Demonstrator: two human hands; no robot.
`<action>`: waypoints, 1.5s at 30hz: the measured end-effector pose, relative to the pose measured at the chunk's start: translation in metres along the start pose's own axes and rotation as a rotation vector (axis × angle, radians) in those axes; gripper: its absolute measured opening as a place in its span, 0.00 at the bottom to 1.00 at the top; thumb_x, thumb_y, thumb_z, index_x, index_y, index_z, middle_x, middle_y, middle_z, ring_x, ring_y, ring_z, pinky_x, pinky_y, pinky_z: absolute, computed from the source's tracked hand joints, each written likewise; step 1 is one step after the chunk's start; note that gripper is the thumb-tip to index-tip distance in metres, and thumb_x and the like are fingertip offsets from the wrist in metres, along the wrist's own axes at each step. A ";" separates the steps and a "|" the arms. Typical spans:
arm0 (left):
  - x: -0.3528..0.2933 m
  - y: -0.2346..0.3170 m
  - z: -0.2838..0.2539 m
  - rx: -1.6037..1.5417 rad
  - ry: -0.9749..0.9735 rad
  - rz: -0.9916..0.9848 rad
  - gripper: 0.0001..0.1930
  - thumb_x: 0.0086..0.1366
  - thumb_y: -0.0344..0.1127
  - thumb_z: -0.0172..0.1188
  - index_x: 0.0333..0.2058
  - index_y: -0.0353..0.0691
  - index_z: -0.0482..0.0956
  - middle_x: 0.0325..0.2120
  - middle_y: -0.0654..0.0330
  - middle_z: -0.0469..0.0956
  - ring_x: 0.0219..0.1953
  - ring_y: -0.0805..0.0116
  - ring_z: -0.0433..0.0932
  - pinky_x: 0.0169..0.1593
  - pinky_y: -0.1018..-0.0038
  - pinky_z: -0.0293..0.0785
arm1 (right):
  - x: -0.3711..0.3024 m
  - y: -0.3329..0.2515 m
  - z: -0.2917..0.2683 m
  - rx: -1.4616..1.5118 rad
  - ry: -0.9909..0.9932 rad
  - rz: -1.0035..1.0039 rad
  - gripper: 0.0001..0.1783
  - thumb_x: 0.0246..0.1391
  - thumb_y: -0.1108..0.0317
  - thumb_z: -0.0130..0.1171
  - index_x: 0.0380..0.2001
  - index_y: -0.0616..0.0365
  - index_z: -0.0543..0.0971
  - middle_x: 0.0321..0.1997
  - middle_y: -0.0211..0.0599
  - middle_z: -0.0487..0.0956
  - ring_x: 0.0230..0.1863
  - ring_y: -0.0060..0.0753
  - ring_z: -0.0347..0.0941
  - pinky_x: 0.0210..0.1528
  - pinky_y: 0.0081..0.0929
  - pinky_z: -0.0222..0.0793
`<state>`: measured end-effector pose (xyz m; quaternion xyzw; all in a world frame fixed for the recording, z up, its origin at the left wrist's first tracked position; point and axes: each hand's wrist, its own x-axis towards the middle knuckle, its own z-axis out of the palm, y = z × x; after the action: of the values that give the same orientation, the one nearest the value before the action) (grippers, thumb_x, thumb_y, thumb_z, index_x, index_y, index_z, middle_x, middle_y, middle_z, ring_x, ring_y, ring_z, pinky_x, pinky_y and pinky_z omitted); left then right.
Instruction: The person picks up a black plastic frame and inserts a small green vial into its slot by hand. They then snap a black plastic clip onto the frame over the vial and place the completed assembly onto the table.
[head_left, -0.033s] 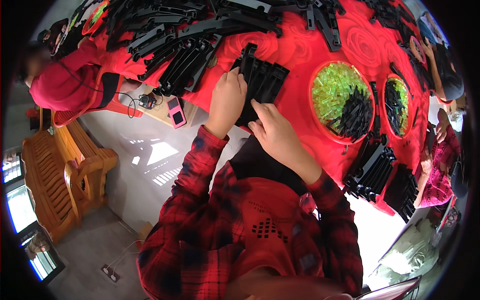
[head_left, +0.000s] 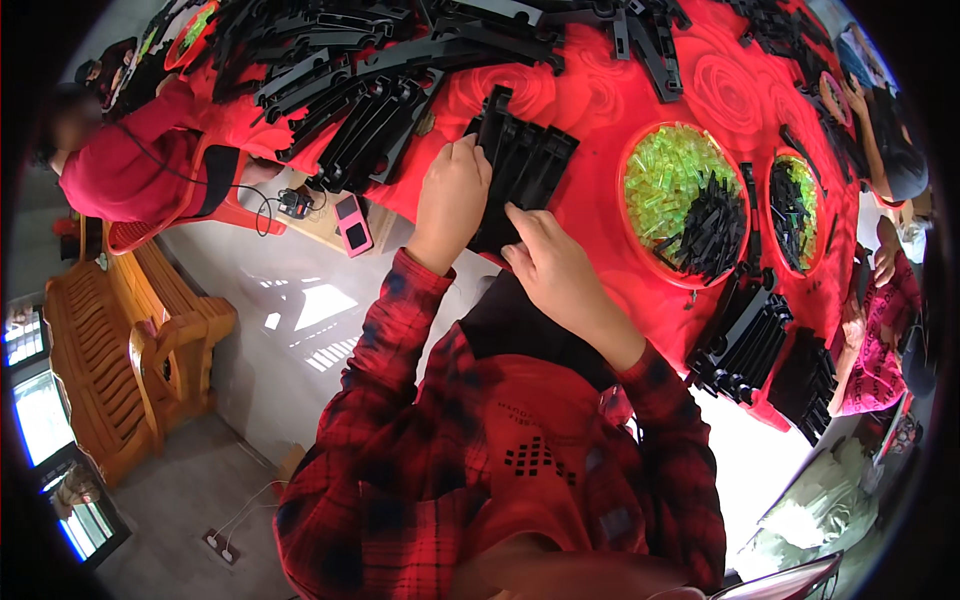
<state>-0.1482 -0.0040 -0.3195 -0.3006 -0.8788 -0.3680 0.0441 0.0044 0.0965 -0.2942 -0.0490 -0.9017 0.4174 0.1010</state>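
Note:
My left hand point(head_left: 452, 200) is closed at the left side of a row of long black plastic strips point(head_left: 537, 165), its fingertips around the near part of one strip point(head_left: 494, 118) that stands out from the row. My right hand point(head_left: 557, 268) is at the near end of the same strips. Its index finger is stretched out against the black plastic and the thumb is held apart from it. Both hands partly hide the near ends of the strips, which lie at the edge of the red-covered table point(head_left: 600, 185).
Right of my hands stands a red-rimmed bowl point(head_left: 626, 215) of yellow-green clear pieces and small black pieces; a similar bowl point(head_left: 820, 235) is beyond it. Black strips are heaped at the back point(head_left: 400, 60) and stacked at the right point(head_left: 745, 335). Other people point(head_left: 130, 165) sit around.
My right hand has shifted very slightly right and down. My left hand has moved a touch to the left. The bowls and heaps look the same.

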 end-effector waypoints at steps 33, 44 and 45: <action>0.006 -0.003 0.000 0.519 0.016 0.272 0.06 0.61 0.28 0.54 0.37 0.36 0.74 0.30 0.55 0.77 0.35 0.59 0.81 0.32 0.67 0.81 | -0.071 0.033 -0.027 -0.019 -0.008 0.134 0.16 0.62 0.73 0.54 0.53 0.63 0.74 0.44 0.49 0.76 0.43 0.50 0.76 0.45 0.39 0.73; -0.071 0.090 0.003 0.139 -0.235 0.533 0.08 0.61 0.27 0.57 0.40 0.38 0.77 0.25 0.60 0.71 0.29 0.63 0.77 0.32 0.68 0.75 | -0.050 0.034 -0.042 0.978 0.390 0.485 0.15 0.67 0.63 0.55 0.50 0.60 0.68 0.45 0.35 0.76 0.43 0.23 0.74 0.45 0.25 0.74; -0.073 0.089 0.005 0.072 -0.268 0.499 0.09 0.63 0.28 0.56 0.42 0.37 0.77 0.27 0.58 0.73 0.31 0.62 0.78 0.34 0.68 0.76 | -0.051 0.035 -0.042 0.953 0.419 0.491 0.14 0.66 0.62 0.56 0.46 0.60 0.69 0.43 0.35 0.77 0.42 0.22 0.75 0.45 0.24 0.74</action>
<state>-0.0384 0.0118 -0.2900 -0.5516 -0.7883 -0.2711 0.0273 0.0636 0.1418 -0.3016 -0.2874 -0.5372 0.7702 0.1885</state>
